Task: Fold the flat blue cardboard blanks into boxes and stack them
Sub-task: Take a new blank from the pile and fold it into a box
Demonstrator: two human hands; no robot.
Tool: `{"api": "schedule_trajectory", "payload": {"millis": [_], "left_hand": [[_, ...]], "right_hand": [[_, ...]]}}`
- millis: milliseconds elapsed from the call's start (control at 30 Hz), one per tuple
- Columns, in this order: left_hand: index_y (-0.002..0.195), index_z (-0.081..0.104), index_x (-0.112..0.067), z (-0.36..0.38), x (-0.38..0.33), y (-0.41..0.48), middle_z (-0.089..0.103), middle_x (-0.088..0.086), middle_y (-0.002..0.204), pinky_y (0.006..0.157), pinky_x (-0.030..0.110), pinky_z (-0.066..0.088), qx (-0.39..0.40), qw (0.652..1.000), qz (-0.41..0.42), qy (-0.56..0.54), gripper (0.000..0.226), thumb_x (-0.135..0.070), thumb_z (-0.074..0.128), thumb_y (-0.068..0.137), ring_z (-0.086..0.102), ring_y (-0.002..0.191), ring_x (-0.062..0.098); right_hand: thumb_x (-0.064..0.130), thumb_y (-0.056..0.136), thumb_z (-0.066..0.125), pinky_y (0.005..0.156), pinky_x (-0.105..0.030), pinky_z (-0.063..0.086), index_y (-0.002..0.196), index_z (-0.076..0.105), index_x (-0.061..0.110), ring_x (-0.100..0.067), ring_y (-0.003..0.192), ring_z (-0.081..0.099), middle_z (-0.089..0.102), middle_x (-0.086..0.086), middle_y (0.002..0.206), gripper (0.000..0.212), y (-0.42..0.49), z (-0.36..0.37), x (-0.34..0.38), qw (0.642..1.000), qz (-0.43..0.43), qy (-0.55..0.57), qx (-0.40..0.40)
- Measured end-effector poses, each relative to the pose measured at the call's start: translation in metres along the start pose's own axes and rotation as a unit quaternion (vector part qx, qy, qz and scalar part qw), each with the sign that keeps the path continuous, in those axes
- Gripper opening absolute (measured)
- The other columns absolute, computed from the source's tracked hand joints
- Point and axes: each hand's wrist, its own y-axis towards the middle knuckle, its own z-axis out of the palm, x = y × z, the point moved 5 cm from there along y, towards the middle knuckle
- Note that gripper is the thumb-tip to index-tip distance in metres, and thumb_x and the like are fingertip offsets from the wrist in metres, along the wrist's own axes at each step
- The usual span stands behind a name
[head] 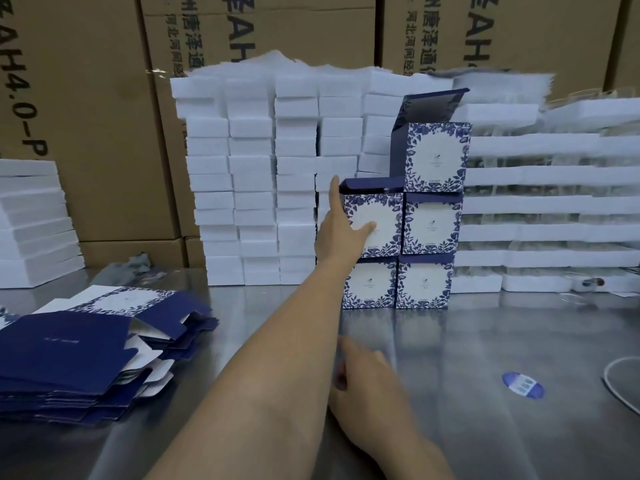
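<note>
Folded blue-and-white floral boxes [427,226] stand stacked in two columns at the back of the steel table [485,341]. The right column is three high, and its top box [436,157] has its lid flap standing open. My left hand [337,226] reaches out to the upper box of the left column [382,233]. Its thumb lies on the box's front face and its index finger points up along the left edge. My right hand [367,379] hovers low over the table, blurred and holding nothing. A pile of flat blue blanks [86,348] lies at the left.
Stacks of white foam blocks [252,174] stand behind and left of the boxes, with more [31,223] at the far left. Layered white trays [554,202] are at the right, brown cartons [86,98] behind. A blue oval sticker [523,385] and a white cable [620,379] lie at the right.
</note>
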Motion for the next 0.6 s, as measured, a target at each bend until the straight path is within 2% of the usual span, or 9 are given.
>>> {"api": "schedule_trajectory", "payload": {"millis": [33,100,167,233,333,433,600], "left_hand": [[0.163,0.002,-0.048,0.004,0.005,0.0,0.056,0.002,0.152,0.084,0.037,0.046,0.0,1.0,-0.019,-0.006,0.108,-0.046,0.081,0.089,0.061,0.125,0.028],[0.165,0.017,-0.034,0.012,0.016,0.001,0.057,0.003,0.151,0.093,0.038,0.048,0.017,0.998,-0.062,-0.023,0.099,-0.054,0.078,0.089,0.058,0.132,0.029],[0.154,0.04,-0.024,0.015,0.02,0.003,0.064,0.001,0.141,0.096,0.035,0.048,0.025,0.995,-0.086,-0.035,0.082,-0.056,0.078,0.088,0.06,0.129,0.029],[0.143,0.05,-0.023,0.018,0.023,0.004,0.068,0.0,0.134,0.095,0.033,0.05,0.063,0.993,-0.096,-0.004,0.067,-0.052,0.079,0.089,0.064,0.123,0.028],[0.152,0.038,-0.015,0.026,0.038,-0.012,0.061,0.01,0.142,0.104,0.044,0.052,0.19,0.966,-0.147,0.092,0.081,-0.042,0.08,0.089,0.059,0.128,0.033],[0.155,0.031,-0.01,0.016,0.049,-0.041,0.054,0.014,0.148,0.107,0.048,0.05,0.192,0.962,-0.159,0.114,0.084,-0.041,0.076,0.091,0.055,0.133,0.036],[0.157,0.033,-0.014,-0.029,0.043,-0.082,0.044,0.013,0.154,0.108,0.048,0.047,0.201,0.947,-0.057,0.244,0.076,-0.036,0.067,0.092,0.046,0.139,0.035]], "right_hand": [[0.043,0.097,0.057,0.095,-0.034,0.046,0.134,0.049,0.034,-0.019,0.119,0.048,0.061,0.009,0.124,0.039,0.0,0.001,-0.001,1.0,-0.001,-0.001,-0.001],[0.043,0.097,0.056,0.095,-0.034,0.045,0.129,0.051,0.032,-0.019,0.117,0.048,0.061,0.01,0.123,0.034,0.001,0.003,-0.002,1.0,-0.004,-0.004,-0.002],[0.043,0.098,0.055,0.095,-0.034,0.044,0.125,0.053,0.031,-0.02,0.116,0.048,0.06,0.01,0.123,0.03,0.003,0.005,-0.003,1.0,-0.008,-0.012,0.0],[0.043,0.097,0.054,0.095,-0.033,0.043,0.121,0.056,0.03,-0.02,0.116,0.049,0.06,0.009,0.122,0.027,0.004,0.007,-0.005,1.0,-0.008,-0.018,0.0],[0.045,0.097,0.056,0.096,-0.031,0.042,0.116,0.059,0.028,-0.019,0.116,0.049,0.06,0.008,0.122,0.026,0.006,0.01,-0.009,0.999,-0.015,-0.03,0.003],[0.045,0.097,0.057,0.1,-0.035,0.044,0.119,0.061,0.03,-0.02,0.116,0.049,0.06,0.006,0.117,0.028,0.009,0.014,-0.013,0.999,-0.017,-0.034,0.008],[0.043,0.096,0.063,0.097,-0.032,0.046,0.118,0.066,0.032,-0.02,0.113,0.054,0.06,0.006,0.108,0.025,0.012,0.013,-0.017,0.999,-0.023,-0.045,0.007]]}}
